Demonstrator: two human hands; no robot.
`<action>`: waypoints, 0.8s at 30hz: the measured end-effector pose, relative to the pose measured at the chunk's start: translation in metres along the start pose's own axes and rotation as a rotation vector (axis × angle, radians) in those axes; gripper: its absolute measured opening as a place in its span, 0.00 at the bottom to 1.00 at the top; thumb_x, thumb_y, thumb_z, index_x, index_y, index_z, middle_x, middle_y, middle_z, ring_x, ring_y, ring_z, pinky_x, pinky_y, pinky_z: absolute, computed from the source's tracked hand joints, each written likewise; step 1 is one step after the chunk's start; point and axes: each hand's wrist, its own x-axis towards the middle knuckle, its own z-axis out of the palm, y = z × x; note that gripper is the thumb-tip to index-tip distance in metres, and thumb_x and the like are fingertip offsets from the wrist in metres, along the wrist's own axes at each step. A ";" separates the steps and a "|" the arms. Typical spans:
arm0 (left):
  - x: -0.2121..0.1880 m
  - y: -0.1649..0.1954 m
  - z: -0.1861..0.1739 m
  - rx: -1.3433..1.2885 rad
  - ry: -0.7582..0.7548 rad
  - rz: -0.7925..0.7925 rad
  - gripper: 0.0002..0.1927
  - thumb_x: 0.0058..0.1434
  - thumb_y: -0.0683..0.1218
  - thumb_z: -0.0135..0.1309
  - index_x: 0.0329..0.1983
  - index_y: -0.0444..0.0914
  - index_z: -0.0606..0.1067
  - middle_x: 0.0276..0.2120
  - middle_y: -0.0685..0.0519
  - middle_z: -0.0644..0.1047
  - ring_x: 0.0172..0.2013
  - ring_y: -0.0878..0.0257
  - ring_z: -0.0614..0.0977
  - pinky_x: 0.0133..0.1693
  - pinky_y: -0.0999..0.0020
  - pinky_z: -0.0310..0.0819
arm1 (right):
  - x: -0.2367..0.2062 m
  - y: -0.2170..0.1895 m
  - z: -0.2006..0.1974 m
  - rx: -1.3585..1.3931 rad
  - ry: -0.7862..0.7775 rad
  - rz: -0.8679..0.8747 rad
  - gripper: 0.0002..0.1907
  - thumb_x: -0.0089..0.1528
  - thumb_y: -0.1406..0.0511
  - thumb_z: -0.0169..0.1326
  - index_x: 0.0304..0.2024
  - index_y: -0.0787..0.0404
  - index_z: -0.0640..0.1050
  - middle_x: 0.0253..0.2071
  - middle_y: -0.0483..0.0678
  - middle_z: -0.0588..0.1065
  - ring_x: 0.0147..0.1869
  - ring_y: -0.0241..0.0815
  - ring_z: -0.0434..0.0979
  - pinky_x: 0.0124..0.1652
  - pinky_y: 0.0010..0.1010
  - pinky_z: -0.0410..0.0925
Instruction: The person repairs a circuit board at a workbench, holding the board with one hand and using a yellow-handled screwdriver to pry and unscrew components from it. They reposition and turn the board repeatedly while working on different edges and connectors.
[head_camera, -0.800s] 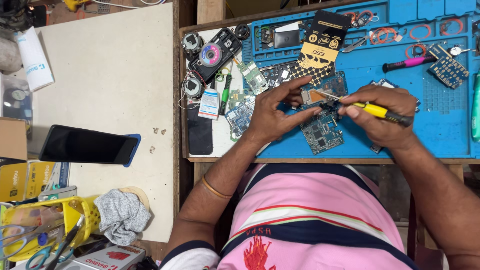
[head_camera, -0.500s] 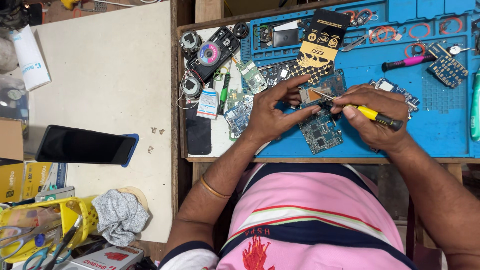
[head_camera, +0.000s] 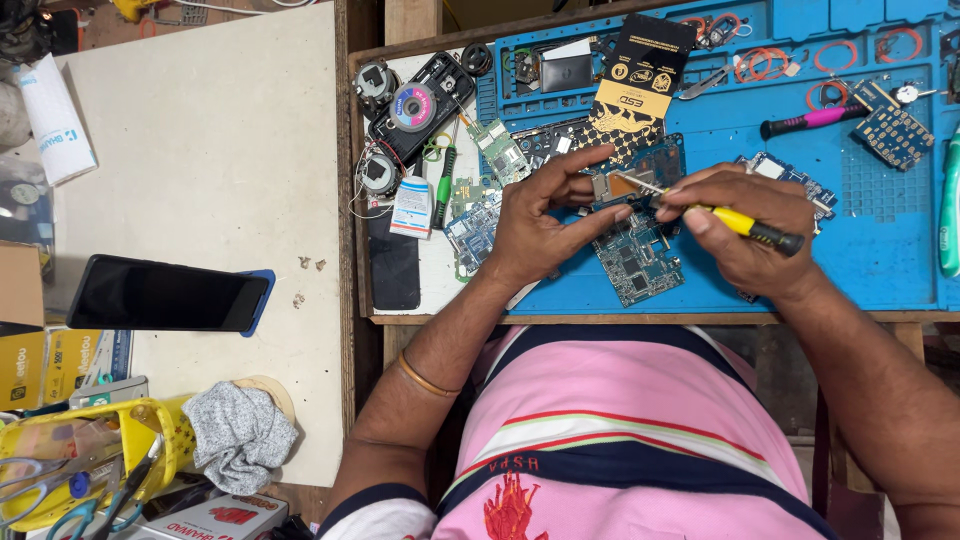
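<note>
The right hand (head_camera: 745, 225) is closed around a yellow-handled screwdriver (head_camera: 725, 215), thumb and forefinger pinching the shaft near the front while the black end of the handle sticks out toward the right of the frame. The metal tip points left and meets a small metal-cased part (head_camera: 612, 185) just above the centre of the frame. The left hand (head_camera: 545, 220) grips that part from the other side, its thumb low and its fingers curled over the top; whether the part is a separate piece or joined to the board beneath is hard to tell from here.

Directly under both hands lies a blue circuit board (head_camera: 640, 262) on a blue work mat (head_camera: 880, 270), which covers the right half of the counter (head_camera: 650, 318). Above the hands, toward the top centre, a black packet with gold print (head_camera: 640, 80) leans across the mat. A pink-handled tool (head_camera: 812, 120) lies at upper right, with another small blue board (head_camera: 893, 128) just beside it. Left of the left hand are a green-handled screwdriver (head_camera: 443, 190), loose board pieces and a dark phone body (head_camera: 420, 100) with a round coloured disc. Well apart, at the left of the frame, a black phone (head_camera: 165, 294) rests on a pale sheet.
</note>
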 end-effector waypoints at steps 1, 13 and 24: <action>0.000 -0.001 0.000 0.002 -0.003 0.002 0.31 0.63 0.42 0.67 0.68 0.41 0.69 0.48 0.46 0.84 0.50 0.59 0.88 0.56 0.63 0.87 | 0.000 0.001 0.000 -0.009 -0.005 0.004 0.09 0.69 0.69 0.55 0.50 0.68 0.80 0.39 0.54 0.81 0.45 0.43 0.84 0.48 0.29 0.76; 0.000 -0.001 -0.001 0.018 -0.015 0.006 0.30 0.63 0.43 0.67 0.67 0.41 0.69 0.47 0.47 0.84 0.50 0.60 0.88 0.56 0.63 0.87 | 0.001 0.001 0.002 -0.030 0.015 0.036 0.09 0.71 0.69 0.55 0.50 0.68 0.80 0.41 0.55 0.82 0.45 0.44 0.85 0.46 0.29 0.76; 0.001 -0.002 -0.002 0.067 0.004 0.025 0.32 0.60 0.45 0.71 0.66 0.40 0.70 0.46 0.46 0.85 0.48 0.59 0.88 0.55 0.63 0.88 | 0.002 0.002 0.003 -0.002 -0.022 0.032 0.09 0.71 0.69 0.55 0.51 0.68 0.80 0.41 0.54 0.82 0.46 0.44 0.84 0.48 0.28 0.77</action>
